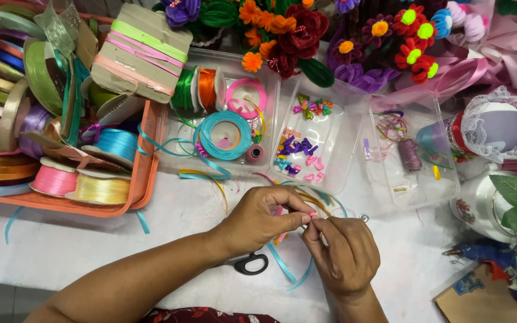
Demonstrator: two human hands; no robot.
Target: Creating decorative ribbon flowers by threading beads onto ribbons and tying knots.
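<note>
Both forearms angle inward, left hand (261, 216) and right hand (343, 252) meeting fingertip to fingertip.

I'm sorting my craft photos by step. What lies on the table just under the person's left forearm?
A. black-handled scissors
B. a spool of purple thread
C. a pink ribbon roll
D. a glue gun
A: the black-handled scissors lie on the white table beside the left hand, which with the right hand pinches a small pink ribbon piece.
</note>
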